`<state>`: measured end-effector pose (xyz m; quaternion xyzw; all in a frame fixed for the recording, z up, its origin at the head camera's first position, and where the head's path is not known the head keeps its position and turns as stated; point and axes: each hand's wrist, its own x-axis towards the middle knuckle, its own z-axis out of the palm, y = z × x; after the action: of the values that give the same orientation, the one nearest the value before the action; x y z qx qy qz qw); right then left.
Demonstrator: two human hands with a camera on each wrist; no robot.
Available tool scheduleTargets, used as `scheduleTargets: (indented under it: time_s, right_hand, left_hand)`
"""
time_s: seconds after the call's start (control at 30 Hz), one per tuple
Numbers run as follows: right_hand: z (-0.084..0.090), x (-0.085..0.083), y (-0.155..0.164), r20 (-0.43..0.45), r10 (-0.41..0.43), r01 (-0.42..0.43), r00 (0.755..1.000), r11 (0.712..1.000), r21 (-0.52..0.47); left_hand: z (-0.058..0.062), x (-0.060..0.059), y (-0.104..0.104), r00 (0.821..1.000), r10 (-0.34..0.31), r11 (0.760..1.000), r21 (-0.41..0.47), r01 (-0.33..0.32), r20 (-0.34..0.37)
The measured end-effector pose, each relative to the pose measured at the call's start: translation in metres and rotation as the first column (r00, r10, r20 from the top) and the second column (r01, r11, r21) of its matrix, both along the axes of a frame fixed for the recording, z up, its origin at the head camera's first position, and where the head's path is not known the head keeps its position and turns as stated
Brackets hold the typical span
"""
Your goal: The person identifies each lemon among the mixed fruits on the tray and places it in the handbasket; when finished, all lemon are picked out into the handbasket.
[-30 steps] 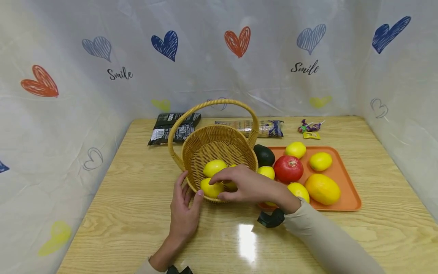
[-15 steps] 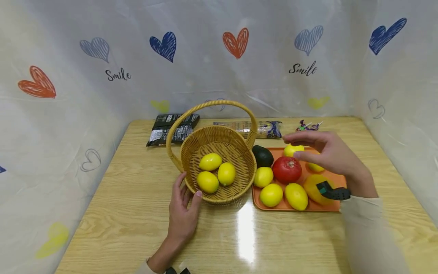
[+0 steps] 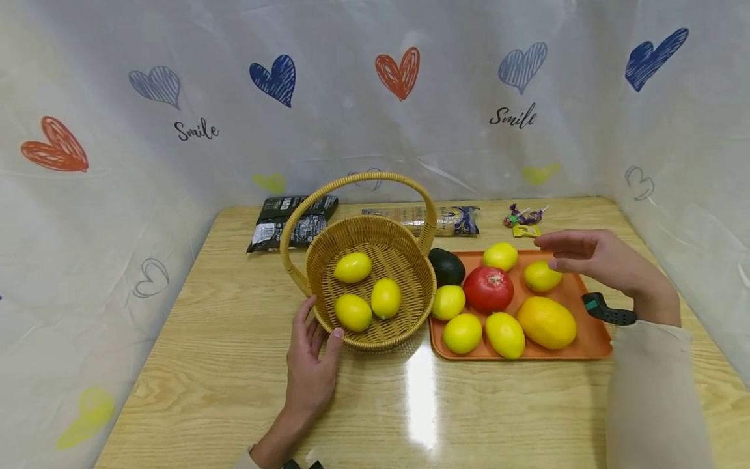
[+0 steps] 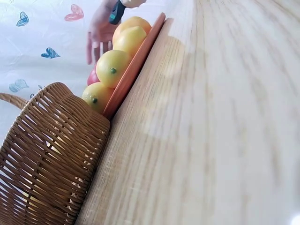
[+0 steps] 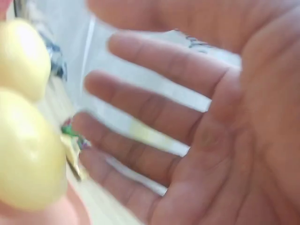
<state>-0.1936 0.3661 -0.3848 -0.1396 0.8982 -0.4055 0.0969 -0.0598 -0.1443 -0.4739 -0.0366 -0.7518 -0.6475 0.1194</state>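
Hovering spread, empty, right hand [image 3: 609, 264] near tray lemon [image 3: 541, 275]; left hand [image 3: 310, 355], fingers relaxed, touches basket [image 3: 410, 260].

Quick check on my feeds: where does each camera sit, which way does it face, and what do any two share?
Head: above the table, looking forward and down at the wicker basket, orange tray, left hand and right hand.
Left wrist: low on the tabletop, facing along it to the basket wall and tray edge; the right hand shows far off.
Right wrist: faces its own open palm, blurred lemons beside.
Shared: basket, tray, lemons.
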Motion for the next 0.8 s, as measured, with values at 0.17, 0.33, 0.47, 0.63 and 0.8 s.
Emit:
scheduleTargets:
  time_s: [0.17,0.33,0.47,0.63,0.8]
  right_hand:
    - [-0.012,-0.004,0.011,0.068,0.043,-0.049,0.997,0.995,0.088]
    - [-0.021,-0.007,0.014,0.159,0.081,-0.093,0.984,0.993,0.067]
    - [-0.024,-0.008,0.013,0.182,0.057,-0.074,0.982,0.993,0.088]
    - [-0.024,-0.009,0.010,0.178,0.020,-0.043,0.984,0.991,0.126]
    - [-0.025,-0.011,0.009,0.134,0.019,-0.042,0.991,0.984,0.171]
  left_hand:
    - [0.000,0.000,0.000,1.000,-0.002,1.000,0.000,0.002,-0.002]
    - [0.000,0.000,0.000,1.000,-0.001,1.000,0.006,0.001,0.000]
    - [0.000,0.000,0.000,1.000,0.003,1.000,0.008,-0.003,0.004]
    - [-0.001,0.001,0.000,1.000,0.013,1.000,0.001,-0.013,0.001]
    - [-0.001,0.000,0.000,1.000,0.013,1.000,0.004,-0.013,-0.003]
